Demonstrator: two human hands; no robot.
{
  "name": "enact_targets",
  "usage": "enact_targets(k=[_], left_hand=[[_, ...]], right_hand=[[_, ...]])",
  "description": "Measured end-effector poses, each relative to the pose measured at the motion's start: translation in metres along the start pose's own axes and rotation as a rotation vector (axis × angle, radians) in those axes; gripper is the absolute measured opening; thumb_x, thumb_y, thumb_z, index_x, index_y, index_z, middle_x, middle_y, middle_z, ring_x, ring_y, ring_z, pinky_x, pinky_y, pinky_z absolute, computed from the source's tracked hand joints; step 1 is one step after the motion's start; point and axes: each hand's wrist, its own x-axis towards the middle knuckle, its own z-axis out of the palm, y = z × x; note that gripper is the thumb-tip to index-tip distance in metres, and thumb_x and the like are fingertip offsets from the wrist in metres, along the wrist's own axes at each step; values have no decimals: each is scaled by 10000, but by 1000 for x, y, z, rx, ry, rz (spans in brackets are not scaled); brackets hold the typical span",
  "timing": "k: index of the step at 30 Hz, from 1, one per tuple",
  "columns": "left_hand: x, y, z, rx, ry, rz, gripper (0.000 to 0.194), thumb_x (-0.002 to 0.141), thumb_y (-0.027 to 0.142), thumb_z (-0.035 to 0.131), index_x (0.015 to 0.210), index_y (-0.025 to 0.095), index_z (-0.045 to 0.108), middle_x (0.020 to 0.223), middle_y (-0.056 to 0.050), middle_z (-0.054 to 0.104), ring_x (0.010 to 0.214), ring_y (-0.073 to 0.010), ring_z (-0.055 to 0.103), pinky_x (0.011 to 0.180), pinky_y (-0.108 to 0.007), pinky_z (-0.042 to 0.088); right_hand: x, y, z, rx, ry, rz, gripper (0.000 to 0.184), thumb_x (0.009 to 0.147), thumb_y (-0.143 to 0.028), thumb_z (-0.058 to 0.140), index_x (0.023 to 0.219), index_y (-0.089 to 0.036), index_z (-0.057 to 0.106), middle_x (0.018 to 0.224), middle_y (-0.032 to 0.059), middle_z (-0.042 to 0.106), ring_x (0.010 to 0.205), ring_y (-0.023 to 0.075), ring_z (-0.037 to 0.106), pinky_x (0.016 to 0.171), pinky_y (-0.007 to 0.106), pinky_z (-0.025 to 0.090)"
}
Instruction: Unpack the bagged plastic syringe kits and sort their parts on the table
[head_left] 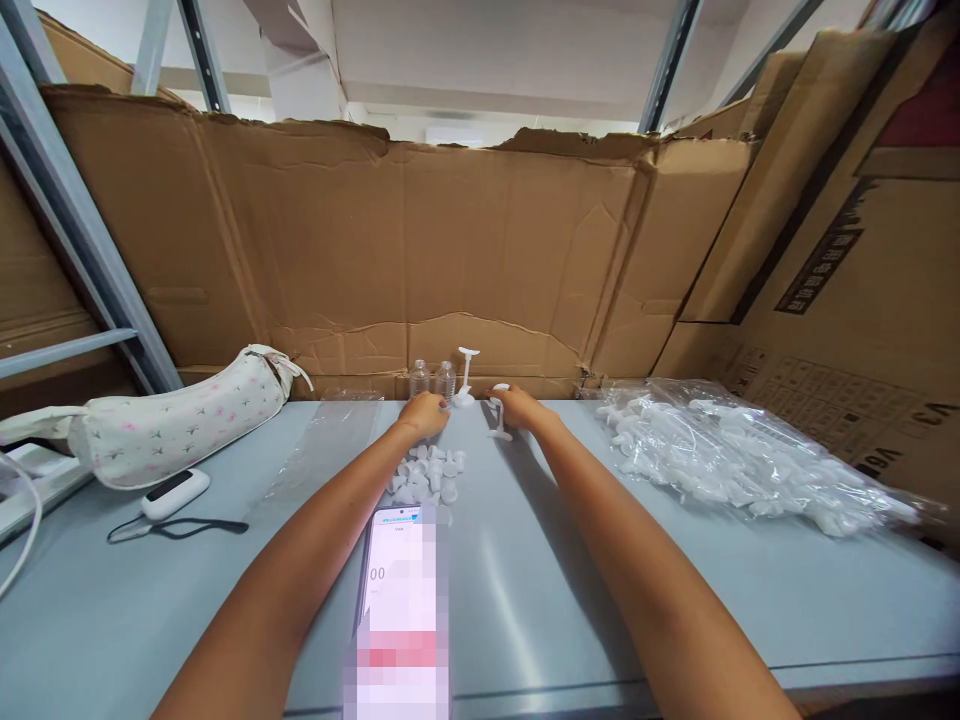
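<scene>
Cardboard (465, 230) walls the desk (540, 560), white caps (431, 478) and a phone (390, 600) in front, a filled bag (735, 455) at right; near the back, my right grip (517, 407) pinches a white stand (500, 435). My left grip's (425, 414) hold I cannot tell.

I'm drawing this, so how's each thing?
Two clear plastic bottles, upright
White stemmed plastic piece, upright
Second stemmed piece, touched by right hand
Small white plastic pieces, heaped
Rectangular phone, lit
Clear plastic bag, filled
Clear plastic film, flat
White floral pouch, lying
White oval gadget, flat
Brown cardboard sheet, torn
</scene>
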Motion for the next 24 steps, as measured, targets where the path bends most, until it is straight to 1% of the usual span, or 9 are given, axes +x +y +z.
enact_targets(k=[3,6,9,11,13,16,19,22,24], left_hand=[[3,-1,1,22,-12,12,311,894,322,543,1170,179,551,1190,-88,566,1010,-207,584,841,-403,510],[1,-2,-2,48,-7,32,321,894,325,544,1177,173,544,1192,-89,564,1012,-207,583,843,-413,509],[-9,-1,-9,85,29,61,313,879,319,548,1158,179,577,1219,-108,567,1077,-251,567,901,-409,465],[-19,2,-17,114,68,89,311,855,313,547,1136,194,610,1233,-119,574,1129,-302,545,934,-397,424],[-33,5,-24,142,109,131,328,843,324,534,1137,202,614,1232,-118,580,1150,-325,524,948,-410,398],[-56,12,-33,177,142,203,327,842,338,525,1136,221,606,1237,-94,583,1154,-304,511,962,-413,380],[-78,18,-39,206,151,255,299,844,323,526,1116,230,609,1217,-82,593,1143,-287,513,958,-412,379],[-97,20,-42,234,171,303,276,836,302,544,1088,221,619,1222,-94,587,1151,-297,507,966,-440,365],[-107,19,-44,255,193,343,265,838,295,545,1081,219,619,1238,-102,579,1162,-297,504,964,-444,367]], right_hand=[[-5,3,-2,6,23,-18,326,901,-326,536,1187,-171,545,1198,89,560,1010,198,582,845,407,502],[-6,3,-3,53,76,-10,332,900,-328,537,1191,-168,541,1194,89,561,1007,199,583,842,409,503],[-1,-2,-3,123,139,47,336,899,-332,539,1189,-163,541,1183,87,565,999,200,587,833,404,506],[7,-8,-3,165,167,95,331,898,-333,539,1184,-164,545,1181,84,567,997,200,587,831,401,507],[14,-15,-3,197,183,136,332,897,-333,541,1184,-165,545,1180,83,567,999,200,587,831,402,507],[22,-23,1,239,203,188,338,894,-332,548,1183,-157,546,1181,90,566,1003,203,586,834,400,505],[23,-27,8,280,215,218,336,895,-332,546,1183,-159,546,1183,91,565,1004,202,586,835,400,505],[20,-26,14,321,224,216,343,894,-331,546,1188,-153,541,1177,91,567,995,201,589,828,404,508],[16,-23,12,353,258,182,347,894,-329,548,1191,-151,538,1179,92,566,995,201,589,828,406,508]])
